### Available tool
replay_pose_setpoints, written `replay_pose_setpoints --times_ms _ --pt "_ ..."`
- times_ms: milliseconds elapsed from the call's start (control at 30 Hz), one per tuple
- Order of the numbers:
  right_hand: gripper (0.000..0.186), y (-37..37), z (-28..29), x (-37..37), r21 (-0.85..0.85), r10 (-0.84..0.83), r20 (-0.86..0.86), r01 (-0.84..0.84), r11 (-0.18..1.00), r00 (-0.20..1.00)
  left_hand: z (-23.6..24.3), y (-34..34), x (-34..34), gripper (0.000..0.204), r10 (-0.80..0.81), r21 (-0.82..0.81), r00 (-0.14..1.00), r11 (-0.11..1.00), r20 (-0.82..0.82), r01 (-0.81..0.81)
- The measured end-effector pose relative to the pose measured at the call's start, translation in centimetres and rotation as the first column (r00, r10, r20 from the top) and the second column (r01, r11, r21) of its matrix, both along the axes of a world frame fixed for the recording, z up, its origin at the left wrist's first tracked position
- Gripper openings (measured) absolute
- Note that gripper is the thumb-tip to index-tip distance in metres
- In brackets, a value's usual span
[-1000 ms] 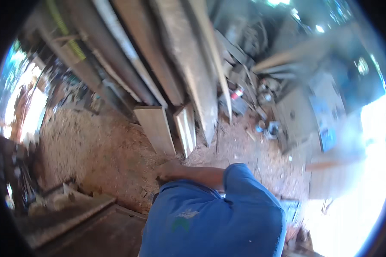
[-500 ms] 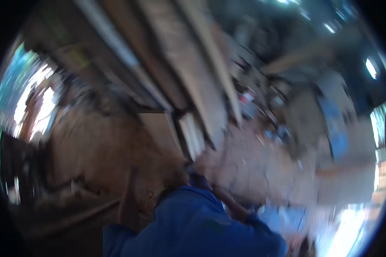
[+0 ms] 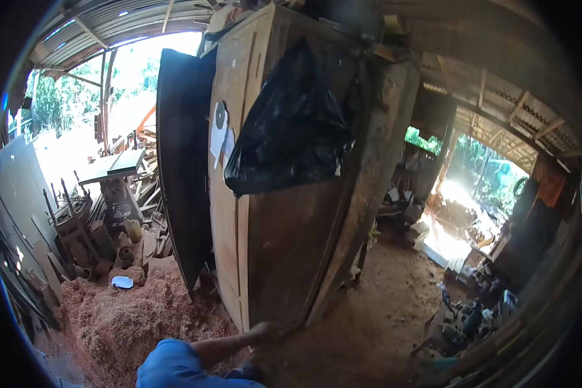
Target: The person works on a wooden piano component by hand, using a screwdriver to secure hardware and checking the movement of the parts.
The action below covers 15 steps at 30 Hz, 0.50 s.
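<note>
A tall wooden cabinet fills the middle, with a black plastic bag hanging on its upper part. White paper and a dark disc are on its side. From the lower edge my left forearm, in a blue sleeve, reaches right to my left hand, which is low by the cabinet's base; its fingers are too dim and small to read, and whether it touches the cabinet is unclear. I cannot make out my right hand. A dark panel stands upright beside the cabinet's left side.
Reddish sawdust is heaped at lower left, below a cluttered workbench and leaning boards. Right of the cabinet, a dirt floor runs toward a bright opening. Piled tools and scrap lie at lower right, beside more boards.
My view has swung from the leaning planks and my body to the cabinet and openings beyond. My left arm now reaches toward the cabinet's base.
</note>
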State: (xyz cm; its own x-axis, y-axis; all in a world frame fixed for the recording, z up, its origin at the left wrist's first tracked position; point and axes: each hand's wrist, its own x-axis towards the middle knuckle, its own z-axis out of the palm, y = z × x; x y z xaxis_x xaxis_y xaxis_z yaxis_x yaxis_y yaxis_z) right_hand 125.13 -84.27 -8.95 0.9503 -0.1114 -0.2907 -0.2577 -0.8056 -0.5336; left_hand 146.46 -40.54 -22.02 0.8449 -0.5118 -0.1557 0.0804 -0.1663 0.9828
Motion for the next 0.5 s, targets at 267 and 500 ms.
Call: replay_pose_setpoints --times_ms 267,500 --pt "0.028 11.9 28.5 22.5 0.133 0.09 0.752 -0.284 0.95 0.653 29.0 11.5 5.1 0.017 0.597 -0.242 0.308 0.665 0.741 -0.706" --pt "0.041 19.3 42.7 35.4 -0.14 0.263 0.929 -0.41 0.901 0.26 22.1 16.5 7.4 0.034 0.322 0.184 0.714 0.826 0.622 -0.532"
